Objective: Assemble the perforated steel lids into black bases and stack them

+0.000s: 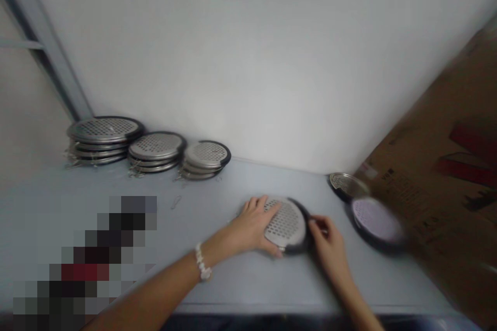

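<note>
A round perforated metal disc (289,220) with a black edging strip (306,238) round part of its rim lies on the grey table, blurred. My left hand (252,225) grips it from the left, fingers over the top and thumb at the near edge. On the disc's right side, my right hand (326,235) is closed in a pinch at the black strip. A white beaded bracelet (201,262) circles my left wrist. Two similar discs lie to the right: a silvery one (347,185) farther back and a pale lilac-looking one (375,221), overlapping it.
Along the back wall stand a large stack of discs (104,137), a middle stack (157,150) and a smaller stack (205,158). A small wire clip (176,201) lies on the table (217,289). A cardboard box (446,176) rises at the right. Pixelation covers the lower left.
</note>
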Demonstrator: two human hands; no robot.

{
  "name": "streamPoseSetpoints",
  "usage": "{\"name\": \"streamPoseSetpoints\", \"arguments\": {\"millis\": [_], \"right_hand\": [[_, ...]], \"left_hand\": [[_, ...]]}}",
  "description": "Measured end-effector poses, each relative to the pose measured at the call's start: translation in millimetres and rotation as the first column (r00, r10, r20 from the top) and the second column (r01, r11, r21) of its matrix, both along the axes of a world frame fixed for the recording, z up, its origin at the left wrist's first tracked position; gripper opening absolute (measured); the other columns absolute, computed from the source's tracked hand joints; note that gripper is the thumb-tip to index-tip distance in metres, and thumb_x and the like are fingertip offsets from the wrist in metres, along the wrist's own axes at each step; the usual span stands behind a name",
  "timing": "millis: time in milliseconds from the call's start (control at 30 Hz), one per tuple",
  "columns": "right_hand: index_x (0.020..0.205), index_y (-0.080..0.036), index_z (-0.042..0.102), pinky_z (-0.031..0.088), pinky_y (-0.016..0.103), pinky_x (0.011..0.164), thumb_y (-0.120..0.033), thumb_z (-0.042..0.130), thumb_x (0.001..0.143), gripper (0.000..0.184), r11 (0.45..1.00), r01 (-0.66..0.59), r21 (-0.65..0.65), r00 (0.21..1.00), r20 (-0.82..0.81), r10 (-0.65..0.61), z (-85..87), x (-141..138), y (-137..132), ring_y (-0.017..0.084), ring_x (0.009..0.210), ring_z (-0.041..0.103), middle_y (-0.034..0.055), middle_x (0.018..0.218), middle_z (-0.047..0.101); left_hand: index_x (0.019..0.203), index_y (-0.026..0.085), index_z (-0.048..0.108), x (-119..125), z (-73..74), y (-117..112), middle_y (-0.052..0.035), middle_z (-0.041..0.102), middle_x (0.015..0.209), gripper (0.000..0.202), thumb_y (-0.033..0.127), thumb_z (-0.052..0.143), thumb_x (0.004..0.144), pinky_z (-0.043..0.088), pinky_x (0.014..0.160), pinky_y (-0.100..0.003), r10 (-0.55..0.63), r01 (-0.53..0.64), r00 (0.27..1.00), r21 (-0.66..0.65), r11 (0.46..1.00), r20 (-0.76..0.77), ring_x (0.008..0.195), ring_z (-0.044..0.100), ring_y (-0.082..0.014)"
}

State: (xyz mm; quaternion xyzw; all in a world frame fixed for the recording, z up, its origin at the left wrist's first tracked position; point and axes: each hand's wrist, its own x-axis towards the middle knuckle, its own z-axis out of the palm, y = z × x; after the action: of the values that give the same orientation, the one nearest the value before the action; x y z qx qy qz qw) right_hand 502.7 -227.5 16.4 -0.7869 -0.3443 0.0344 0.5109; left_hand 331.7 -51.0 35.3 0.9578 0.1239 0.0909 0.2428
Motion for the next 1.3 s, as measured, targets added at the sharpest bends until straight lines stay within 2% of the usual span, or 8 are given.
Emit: {"name": "streamPoseSetpoints", "arguments": {"millis": [167, 400, 567, 733, 833, 933, 1133, 1300], "right_hand": [[0.099, -0.017, 0.068, 0.050, 0.036, 0.076, -0.045, 0.049, 0.092, 0.035, 0.996, -0.059, -0.070, 0.989, 0.134, 0.068, -3.1, 0.2, 9.0, 0.025, 0.083, 0.066, 0.0091, 0.088, 0.073], [0.095, -0.019, 0.067, 0.049, 0.038, 0.078, -0.039, 0.049, 0.090, 0.028, 0.993, -0.066, -0.098, 0.975, 0.206, 0.085, -0.1, 1.1, 15.1, 0.025, 0.082, 0.066, 0.0090, 0.089, 0.073], [0.094, -0.017, 0.070, 0.049, 0.040, 0.081, -0.039, 0.053, 0.086, 0.028, 0.991, -0.100, -0.087, 0.989, 0.103, 0.109, 1.0, 9.3, 19.5, 0.027, 0.084, 0.067, 0.0096, 0.089, 0.075], [0.099, -0.016, 0.073, 0.051, 0.040, 0.089, -0.049, 0.053, 0.090, 0.040, 0.987, -0.159, 0.029, 0.985, -0.064, 0.160, 8.0, 17.7, 23.8, 0.028, 0.096, 0.068, 0.0105, 0.099, 0.076], [0.102, -0.017, 0.075, 0.049, 0.039, 0.093, -0.055, 0.057, 0.090, 0.044, 0.968, -0.174, 0.182, 0.967, -0.154, 0.203, 20.8, 19.8, 32.5, 0.028, 0.103, 0.066, 0.0105, 0.105, 0.075], [0.099, -0.017, 0.075, 0.049, 0.036, 0.086, -0.057, 0.053, 0.092, 0.046, 0.959, -0.142, 0.243, 0.987, -0.041, 0.157, 33.9, 19.2, 48.7, 0.025, 0.095, 0.064, 0.0093, 0.098, 0.073], [0.073, -0.018, 0.063, 0.045, 0.031, 0.073, -0.061, 0.022, 0.098, 0.064, 0.972, -0.020, 0.235, 0.991, 0.136, -0.012, 45.5, 27.4, 106.4, 0.020, 0.079, 0.058, 0.0074, 0.084, 0.063], [0.058, -0.019, 0.055, 0.041, 0.030, 0.063, -0.061, 0.019, 0.101, 0.069, 0.996, -0.091, 0.009, 0.983, 0.163, 0.088, 46.6, 38.4, 165.5, 0.019, 0.063, 0.058, 0.0020, 0.054, 0.054]], "left_hand": [[0.145, 0.026, 0.051, -0.7, 1.9, 5.7, -0.0167, 0.044, 0.151, 0.104, 0.076, 0.079, 0.059, 0.034, 0.111, -0.054, -0.131, 0.132, 0.990, -0.021, 0.991, 0.042, 0.133, 0.041, -0.0425], [0.150, 0.023, 0.043, 7.5, -6.2, 4.4, -0.0180, 0.048, 0.148, 0.123, 0.078, 0.082, 0.048, 0.036, 0.109, -0.053, -0.068, 0.066, 0.996, 0.047, 0.997, 0.052, 0.127, 0.045, -0.0426], [0.151, 0.020, 0.043, 8.5, -8.1, 3.1, -0.0202, 0.047, 0.149, 0.126, 0.078, 0.083, 0.046, 0.035, 0.110, -0.055, -0.021, 0.019, 0.999, 0.061, 0.998, 0.033, 0.127, 0.046, -0.0438], [0.147, 0.020, 0.047, 3.9, 5.0, 12.1, -0.0159, 0.057, 0.142, 0.111, 0.071, 0.084, 0.055, 0.039, 0.108, -0.049, -0.052, 0.063, 0.993, -0.115, 0.991, 0.102, 0.125, 0.052, -0.0391], [0.144, 0.023, 0.050, -2.0, 19.0, 16.9, -0.0077, 0.068, 0.125, 0.091, 0.062, 0.082, 0.068, 0.048, 0.092, -0.037, -0.099, 0.151, 0.979, -0.311, 0.938, 0.178, 0.106, 0.064, -0.0288], [0.140, 0.023, 0.054, -6.3, 29.2, 13.6, -0.0034, 0.073, 0.106, 0.070, 0.057, 0.072, 0.083, 0.048, 0.074, -0.029, -0.109, 0.174, 0.979, -0.429, 0.886, 0.171, 0.086, 0.066, -0.0219], [0.124, 0.016, 0.061, -4.3, 30.3, 7.9, -0.0027, 0.069, 0.090, 0.051, 0.056, 0.037, 0.103, 0.044, 0.069, -0.025, -0.056, 0.154, 0.975, -0.470, 0.869, 0.215, 0.076, 0.061, -0.0164], [0.085, 0.016, 0.067, -12.2, 41.0, 37.0, -0.0043, 0.068, 0.078, 0.057, 0.050, 0.026, 0.105, 0.039, 0.067, -0.027, 0.108, -0.069, 0.984, -0.251, 0.966, 0.145, 0.071, 0.058, -0.0176]]}}
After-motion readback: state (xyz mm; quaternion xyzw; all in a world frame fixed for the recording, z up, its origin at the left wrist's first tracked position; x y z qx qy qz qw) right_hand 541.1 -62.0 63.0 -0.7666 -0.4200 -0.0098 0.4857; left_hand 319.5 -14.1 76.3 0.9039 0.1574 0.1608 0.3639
